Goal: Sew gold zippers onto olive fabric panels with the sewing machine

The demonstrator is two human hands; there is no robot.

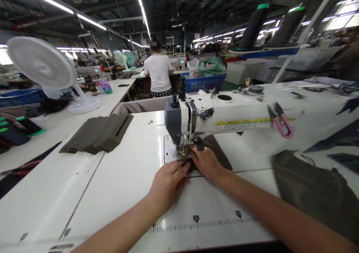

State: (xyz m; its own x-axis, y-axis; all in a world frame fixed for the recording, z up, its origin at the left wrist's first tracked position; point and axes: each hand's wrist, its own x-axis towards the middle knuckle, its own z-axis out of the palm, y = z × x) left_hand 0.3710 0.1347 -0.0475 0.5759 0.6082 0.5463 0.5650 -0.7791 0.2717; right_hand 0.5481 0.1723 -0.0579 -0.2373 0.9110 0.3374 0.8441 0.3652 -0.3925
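Note:
An olive-brown fabric piece (220, 154) lies on the bed of the white and grey sewing machine (179, 118), partly under its presser foot. My left hand (168, 182) is at the front edge of that piece, thumb and fingers closed together on it just before the needle area. Close beside the foot, my right hand (208, 162) holds the cloth from the right, fingertips partly hidden behind the machine head. Both hands are low on the table, almost touching each other. The stitch line itself is too small to make out.
A stack of olive fabric pieces (98, 133) lies to the left. More olive cloth (311, 185) lies on the right. Pink thread snips (282, 122) sit against the machine arm. A white fan (42, 64) stands on the left table; a person (158, 71) is ahead, facing away.

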